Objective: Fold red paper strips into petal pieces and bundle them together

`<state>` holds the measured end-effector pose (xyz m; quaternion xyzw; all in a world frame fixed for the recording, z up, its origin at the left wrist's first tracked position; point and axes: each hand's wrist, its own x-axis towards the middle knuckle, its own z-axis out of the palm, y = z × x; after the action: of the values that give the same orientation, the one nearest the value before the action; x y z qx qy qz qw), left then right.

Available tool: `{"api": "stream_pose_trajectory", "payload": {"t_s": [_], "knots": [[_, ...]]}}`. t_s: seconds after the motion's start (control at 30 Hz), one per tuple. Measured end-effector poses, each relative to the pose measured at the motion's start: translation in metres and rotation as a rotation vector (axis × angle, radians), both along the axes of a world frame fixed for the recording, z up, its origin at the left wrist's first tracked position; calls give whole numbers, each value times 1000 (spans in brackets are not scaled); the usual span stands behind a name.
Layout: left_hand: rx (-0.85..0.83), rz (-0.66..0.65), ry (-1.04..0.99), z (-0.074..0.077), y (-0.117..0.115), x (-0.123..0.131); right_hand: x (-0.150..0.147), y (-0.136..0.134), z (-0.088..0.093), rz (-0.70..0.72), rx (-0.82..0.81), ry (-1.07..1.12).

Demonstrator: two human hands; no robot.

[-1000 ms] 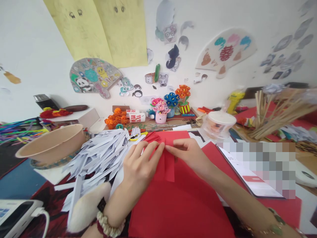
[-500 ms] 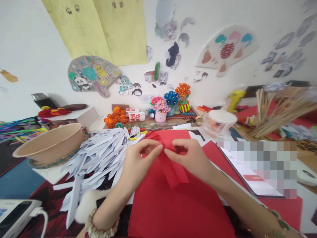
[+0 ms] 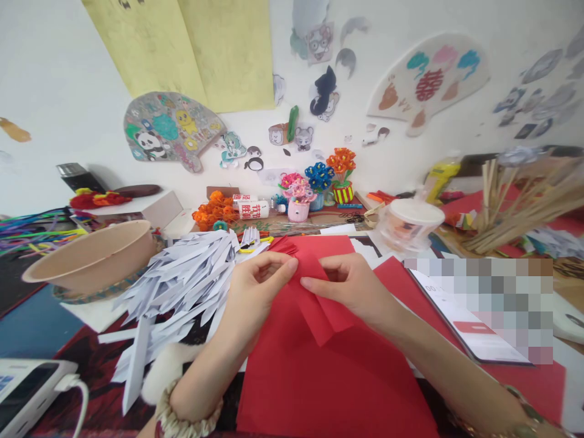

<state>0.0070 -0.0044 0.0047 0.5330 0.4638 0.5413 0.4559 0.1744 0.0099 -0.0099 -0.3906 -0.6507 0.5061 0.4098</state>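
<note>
Both hands hold a folded strip of red paper [image 3: 317, 310] up in front of me. My left hand [image 3: 260, 283] pinches its left edge between thumb and forefinger. My right hand [image 3: 349, 280] grips the right side, with the thumb in front. The strip's lower end hangs down in overlapping layers. Beneath it lies a stack of large red paper sheets [image 3: 328, 389]. Several small red paper pieces [image 3: 283, 244] sit just behind my left hand. A heap of folded white paper strips [image 3: 182, 280] spreads to the left of that hand.
A beige basin [image 3: 91, 258] stands at the left, near a white device with a cable [image 3: 30, 389]. To the right lie a phone [image 3: 474, 328] and a lidded tub [image 3: 413, 222]. Small flower pots [image 3: 298, 211] line the wall, and wooden sticks [image 3: 502, 213] lean at the far right.
The red strip's folded flap has opened wider to the right. My right thumb has shifted slightly along it, and the view has tilted a little downward.
</note>
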Motion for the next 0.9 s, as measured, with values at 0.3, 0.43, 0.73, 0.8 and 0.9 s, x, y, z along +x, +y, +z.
{"api": "stream_pose_trajectory", "payload": {"t_s": [0.3,0.43,0.73,0.8,0.9], "knots": [[58,13,64,-2,-3,2,-3,-2,-4,-71,53,58],[131,25,157,-1,-2,3,-1,-2,-3,-45,41,81],[211,104,245,-2,-2,5,0,-3,1,-48,28,38],[202,111,257,1,-3,4,0,-3,2,-57,29,45],[190,127,277,3,-3,2,0,-3,2,-42,17,44]]}}
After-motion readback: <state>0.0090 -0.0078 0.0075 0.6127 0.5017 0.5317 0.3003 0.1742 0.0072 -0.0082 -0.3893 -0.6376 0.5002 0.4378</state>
